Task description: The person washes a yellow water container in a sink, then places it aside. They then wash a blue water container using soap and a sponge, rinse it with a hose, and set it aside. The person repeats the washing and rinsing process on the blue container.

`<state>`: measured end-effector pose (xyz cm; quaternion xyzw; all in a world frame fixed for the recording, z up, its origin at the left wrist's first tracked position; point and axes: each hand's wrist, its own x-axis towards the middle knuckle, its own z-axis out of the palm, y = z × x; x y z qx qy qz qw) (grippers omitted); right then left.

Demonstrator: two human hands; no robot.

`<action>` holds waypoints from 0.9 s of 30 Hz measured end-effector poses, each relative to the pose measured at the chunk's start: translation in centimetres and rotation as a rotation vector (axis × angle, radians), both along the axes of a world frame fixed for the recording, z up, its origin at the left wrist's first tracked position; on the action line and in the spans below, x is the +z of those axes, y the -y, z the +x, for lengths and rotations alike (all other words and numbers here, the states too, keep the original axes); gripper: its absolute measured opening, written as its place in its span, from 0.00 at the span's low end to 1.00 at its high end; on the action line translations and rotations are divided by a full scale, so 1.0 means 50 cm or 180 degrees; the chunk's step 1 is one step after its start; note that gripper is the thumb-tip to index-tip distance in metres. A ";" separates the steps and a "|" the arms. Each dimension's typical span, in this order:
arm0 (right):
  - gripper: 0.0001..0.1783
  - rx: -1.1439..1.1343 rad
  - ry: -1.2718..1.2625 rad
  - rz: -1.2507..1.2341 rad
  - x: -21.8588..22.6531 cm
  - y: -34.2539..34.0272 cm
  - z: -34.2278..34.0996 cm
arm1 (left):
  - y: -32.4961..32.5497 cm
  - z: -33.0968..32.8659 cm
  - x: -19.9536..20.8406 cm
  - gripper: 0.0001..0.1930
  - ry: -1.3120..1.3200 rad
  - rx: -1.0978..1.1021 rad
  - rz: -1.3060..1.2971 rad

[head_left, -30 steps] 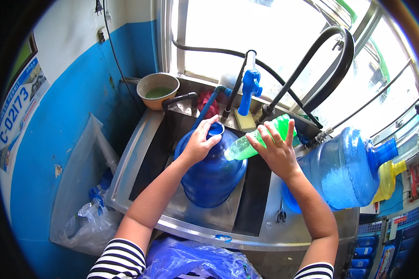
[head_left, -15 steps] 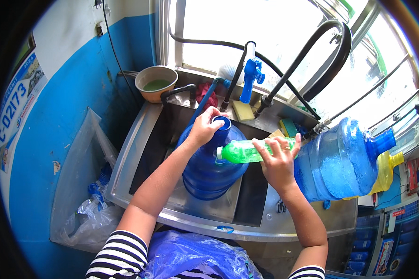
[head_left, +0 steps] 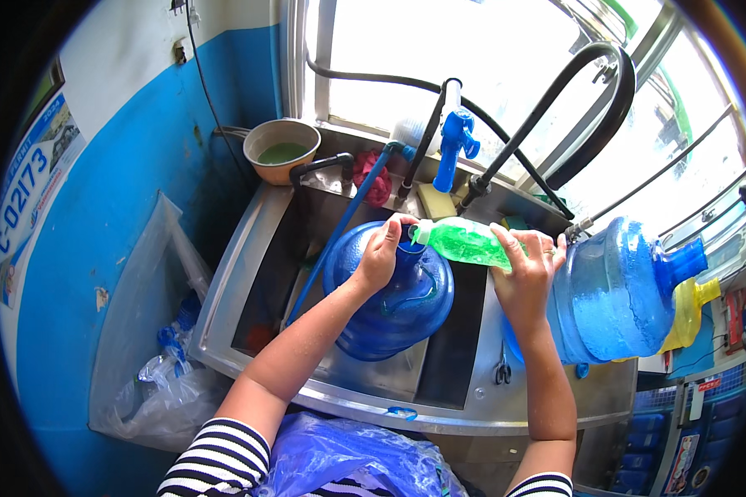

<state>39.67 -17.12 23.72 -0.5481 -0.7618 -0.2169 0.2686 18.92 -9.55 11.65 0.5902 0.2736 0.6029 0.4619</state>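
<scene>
A large blue water jug (head_left: 389, 319) stands in the steel sink, tilted slightly, its neck toward the far side. Around the rim of that neck my left hand (head_left: 380, 255) is closed. My right hand (head_left: 524, 261) grips a small clear plastic bottle of green liquid (head_left: 462, 242) by its base end, holding it almost level and tipped a little to the left. The bottle's pale mouth meets the jug's opening beside my left fingers. Whether liquid is running out is too small to tell.
Another blue jug (head_left: 609, 290) lies on its side at the right, a yellow jug (head_left: 690, 311) behind it. Blue tap (head_left: 454, 145), yellow sponge (head_left: 436, 201), pink cloth (head_left: 373, 176) and a bowl of greenish liquid (head_left: 280, 156) line the back. Scissors (head_left: 503, 369) lie on the steel ledge.
My right hand has raised the bottle up and away from me, bringing its mouth to the jug's opening. The jug has shifted slightly right and now leans, with my left hand still at its neck.
</scene>
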 end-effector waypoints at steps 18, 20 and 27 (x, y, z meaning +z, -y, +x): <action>0.39 -0.1212 -0.2456 0.0040 -0.361 -0.458 0.199 | -0.016 -0.163 0.003 0.15 0.0419 0.0514 -0.0421; 0.41 -0.1645 -0.2684 -0.0065 -0.386 -0.456 0.202 | -0.020 -0.159 -0.004 0.13 0.0271 0.0447 -0.0433; 0.27 -0.2151 -0.0091 -0.1190 -0.464 -0.243 0.186 | -0.017 -0.132 0.006 0.09 0.0290 0.0384 -0.0547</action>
